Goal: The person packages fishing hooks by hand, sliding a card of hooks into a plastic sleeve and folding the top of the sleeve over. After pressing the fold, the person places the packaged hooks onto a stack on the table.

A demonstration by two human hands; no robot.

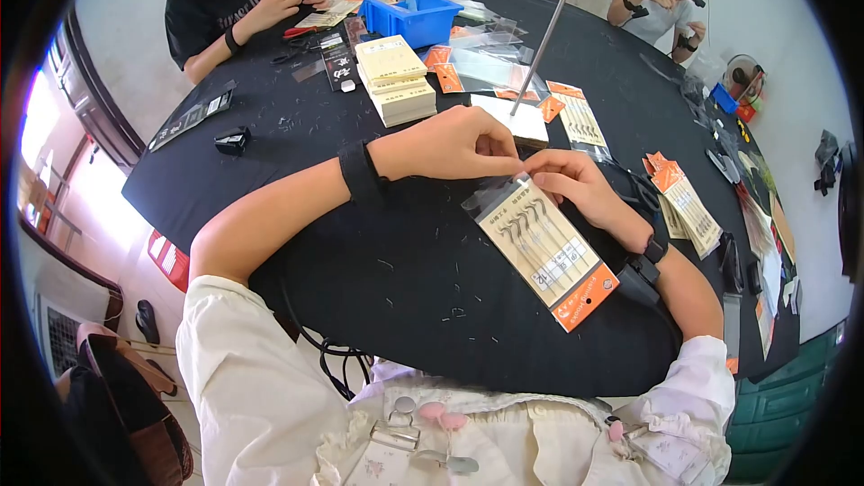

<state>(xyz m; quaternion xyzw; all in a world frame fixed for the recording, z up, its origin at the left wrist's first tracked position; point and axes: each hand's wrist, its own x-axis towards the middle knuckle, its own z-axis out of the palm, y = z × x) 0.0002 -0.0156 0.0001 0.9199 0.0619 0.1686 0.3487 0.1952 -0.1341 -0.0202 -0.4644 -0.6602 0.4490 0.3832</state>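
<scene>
A clear packet of fishing hooks (531, 238) lies tilted on the black table in front of me. It has a printed cream card, a row of hooks with pale lines, and an orange end towards me. Both hands meet at its far, plastic edge. My left hand (459, 146) is closed, thumb and finger pinching near the corner of the clear plastic. From the right, my right hand (583, 187) pinches the same edge, its fingertips almost touching the left ones. What exactly sits between the fingertips is too small to make out.
Beyond my hands stand stacks of cream cards (396, 81), a blue bin (412, 18) and a metal rod on a white base (508, 117). More hook packets (684, 198) lie at right. A black stapler (232, 140) is at left. Several people sit across the table (297, 162).
</scene>
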